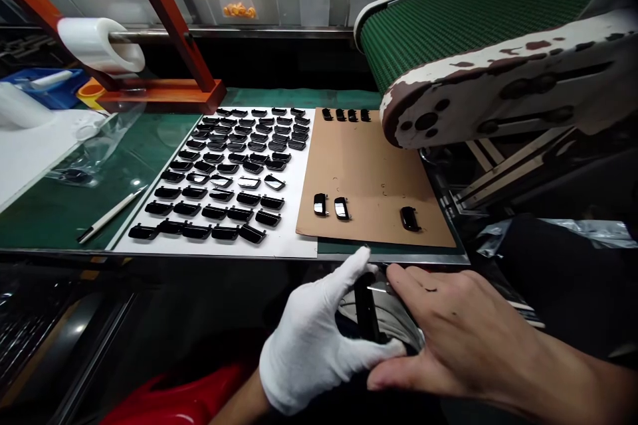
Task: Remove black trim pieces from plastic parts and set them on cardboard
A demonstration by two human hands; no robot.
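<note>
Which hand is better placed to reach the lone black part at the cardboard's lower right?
Probably the right hand: it sits nearer that black part. The gloved left hand is farther left, holding a dark piece.

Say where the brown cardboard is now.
In the head view, right of centre, the brown cardboard lies on the green table, overlapping the white sheet.

The white-gloved left hand (pixel 314 339) held a narrow black part (pixel 366 309); the bare right hand (pixel 448 325) seemed to touch it too. Beyond, small glossy black pieces (pixel 248 198) lay on a flat white sheet (pixel 294 229) and brown cardboard (pixel 359 153).
</note>
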